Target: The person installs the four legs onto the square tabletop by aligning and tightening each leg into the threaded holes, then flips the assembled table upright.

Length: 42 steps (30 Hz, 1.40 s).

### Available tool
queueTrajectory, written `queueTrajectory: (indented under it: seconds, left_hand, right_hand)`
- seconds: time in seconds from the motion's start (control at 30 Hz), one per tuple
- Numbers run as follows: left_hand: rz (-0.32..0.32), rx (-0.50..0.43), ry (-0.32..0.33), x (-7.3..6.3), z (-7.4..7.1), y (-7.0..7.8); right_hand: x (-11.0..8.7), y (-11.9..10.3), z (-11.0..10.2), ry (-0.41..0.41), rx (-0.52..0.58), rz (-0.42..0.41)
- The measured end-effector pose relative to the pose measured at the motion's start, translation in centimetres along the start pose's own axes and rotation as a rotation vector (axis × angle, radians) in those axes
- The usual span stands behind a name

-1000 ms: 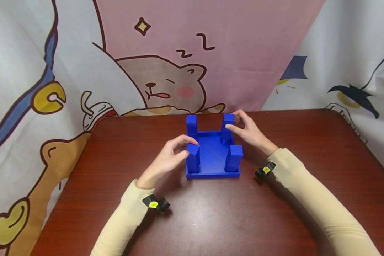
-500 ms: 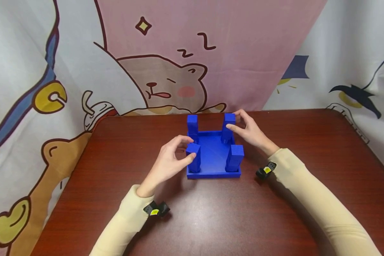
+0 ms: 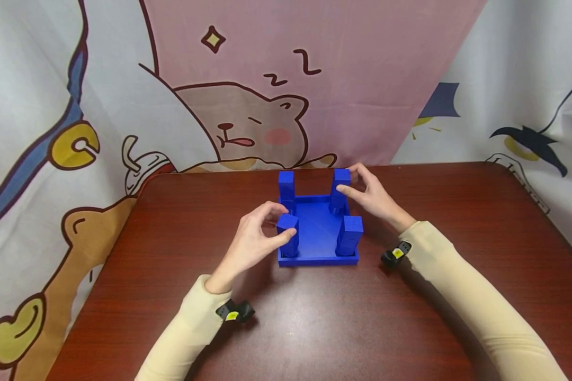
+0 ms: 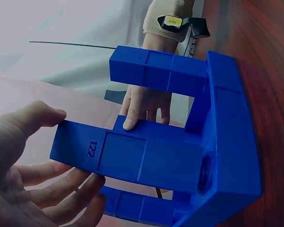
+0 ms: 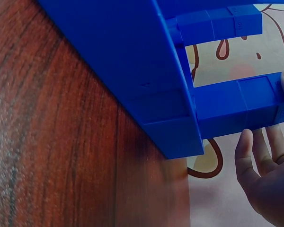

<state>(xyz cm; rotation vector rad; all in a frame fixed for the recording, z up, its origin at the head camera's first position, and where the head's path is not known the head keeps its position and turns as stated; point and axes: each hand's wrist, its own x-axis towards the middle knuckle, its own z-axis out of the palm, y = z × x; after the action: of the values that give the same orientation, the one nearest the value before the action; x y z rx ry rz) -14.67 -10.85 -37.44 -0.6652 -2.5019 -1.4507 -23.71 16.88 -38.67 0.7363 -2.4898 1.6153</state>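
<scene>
A blue square tray (image 3: 316, 260) with low walls sits on the table, a blue post standing at each corner. My left hand (image 3: 255, 233) pinches the top of the near-left post (image 3: 289, 241), thumb on the near side and fingers behind. In the left wrist view that post (image 4: 128, 153) bears the number 122 and sits turned against the tray's edges. My right hand (image 3: 374, 196) holds the far-right post (image 3: 338, 197) between thumb and fingers near its top. The near-right post (image 3: 350, 235) and the far-left post (image 3: 286, 186) stand untouched.
The dark red-brown wooden table (image 3: 324, 328) reaches back to a cartoon-printed curtain (image 3: 352, 79) right behind its far edge. Both wrists wear black camera mounts, one on the left sleeve (image 3: 186, 323) and one on the right sleeve (image 3: 462, 280).
My left thumb has moved right across the near side of the near-left post, while the index finger has drawn back left. The right hand keeps its hold on the far-right post.
</scene>
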Motion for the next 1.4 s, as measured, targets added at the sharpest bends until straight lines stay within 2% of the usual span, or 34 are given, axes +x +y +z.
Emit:
queueTrajectory:
  seconds: [0.1,0.3,0.53,0.67,0.77,1.0,1.13,1.4]
  left_hand:
    - [0.001,-0.056,-0.036,0.1,-0.1,-0.1]
    - [-0.029,-0.295,-0.156,0.5,-0.1,-0.7]
    - [-0.027,-0.356,-0.185,0.5,-0.1,-0.8]
    - [-0.013,-0.353,-0.178,0.4,-0.1,-0.9]
    - [-0.021,-0.324,-0.133,0.1,-0.1,-0.9]
    - [-0.115,-0.145,0.019,-0.3,0.6,-0.2]
    - [-0.157,-0.104,0.079,-0.3,0.9,0.3]
    - [-0.165,-0.079,0.092,-0.4,0.9,0.5]
  right_hand:
    - [0.0,0.0,0.0,-0.001,0.003,0.001]
    - [0.1,0.0,0.0,-0.003,0.005,0.005]
    - [0.0,0.0,0.0,-0.005,0.015,0.001]
    - [0.0,0.1,0.0,-0.012,0.023,-0.007]
    - [0.0,0.1,0.1,-0.013,0.024,-0.010]
    - [0.0,0.2,0.0,-0.010,0.018,-0.011]
    - [0.1,0.2,0.1,-0.012,0.029,-0.008]
    - [0.0,0.1,0.1,-0.010,0.027,-0.006]
